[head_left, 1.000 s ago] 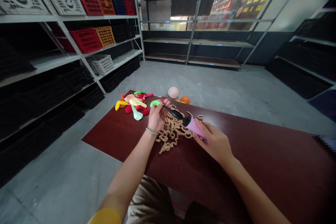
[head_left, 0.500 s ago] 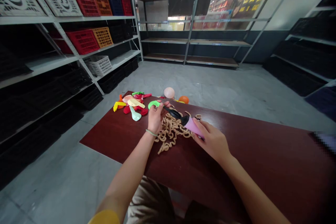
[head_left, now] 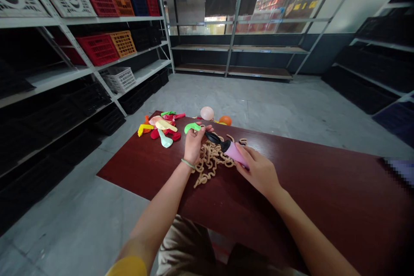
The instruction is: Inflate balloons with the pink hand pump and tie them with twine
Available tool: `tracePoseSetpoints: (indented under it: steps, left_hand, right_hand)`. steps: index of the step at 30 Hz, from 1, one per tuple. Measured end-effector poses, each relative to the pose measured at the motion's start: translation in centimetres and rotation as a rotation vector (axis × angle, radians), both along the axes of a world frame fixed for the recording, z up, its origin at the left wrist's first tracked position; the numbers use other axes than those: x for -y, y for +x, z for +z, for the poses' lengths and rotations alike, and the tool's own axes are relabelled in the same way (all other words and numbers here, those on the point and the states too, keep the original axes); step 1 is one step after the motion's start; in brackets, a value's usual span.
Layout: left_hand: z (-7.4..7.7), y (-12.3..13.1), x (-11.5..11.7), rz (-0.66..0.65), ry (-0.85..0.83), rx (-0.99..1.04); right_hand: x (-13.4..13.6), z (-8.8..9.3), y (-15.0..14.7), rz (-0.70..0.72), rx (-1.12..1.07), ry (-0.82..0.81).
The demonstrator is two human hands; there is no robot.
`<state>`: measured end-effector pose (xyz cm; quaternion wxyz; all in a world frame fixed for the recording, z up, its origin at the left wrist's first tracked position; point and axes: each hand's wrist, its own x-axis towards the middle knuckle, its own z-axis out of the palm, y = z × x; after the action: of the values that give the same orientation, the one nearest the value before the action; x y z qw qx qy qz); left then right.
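A small hand pump with a black front and a pink body is held over the table, slanting up to the left. My right hand is wrapped round the pink body. At the pump's black tip, the fingers of my left hand pinch the neck of a green balloon, which looks limp and curved. My fingers hide the join between balloon and tip. Beneath the pump lies a heap of tan, wavy, noodle-like pieces.
Uninflated balloons in several colours lie on the dark red table, near its far left corner. Beyond the far edge are an inflated pale pink balloon and an orange one. Shelving with crates lines the left wall.
The green balloon has changed from a flat, rounded shape to a narrower curved one. Both hands keep their grips, and the pump has hardly moved.
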<state>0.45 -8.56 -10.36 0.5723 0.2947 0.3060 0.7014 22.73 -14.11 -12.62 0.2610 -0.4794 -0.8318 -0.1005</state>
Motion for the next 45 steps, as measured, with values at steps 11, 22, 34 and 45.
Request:
tracePoseSetpoints:
  steps: [11, 22, 34, 45]
  left_hand:
    - [-0.4, 0.2, 0.1, -0.096, -0.027, -0.1]
    - [0.9, 2.3, 0.8, -0.093, 0.03, 0.189]
    - [4.0, 11.2, 0.2, 0.094, 0.121, 0.058]
    - [9.5, 7.1, -4.8, 0.254, 0.056, -0.058]
  right_hand:
    - [0.0, -0.2, -0.2, 0.013, -0.042, -0.025]
    - [-0.5, -1.0, -1.0, 0.001, -0.149, -0.029]
    - [-1.3, -2.5, 0.4, -0.16, -0.35, 0.051]
    - [-1.9, -2.4, 1.9, -0.293, -0.249, 0.005]
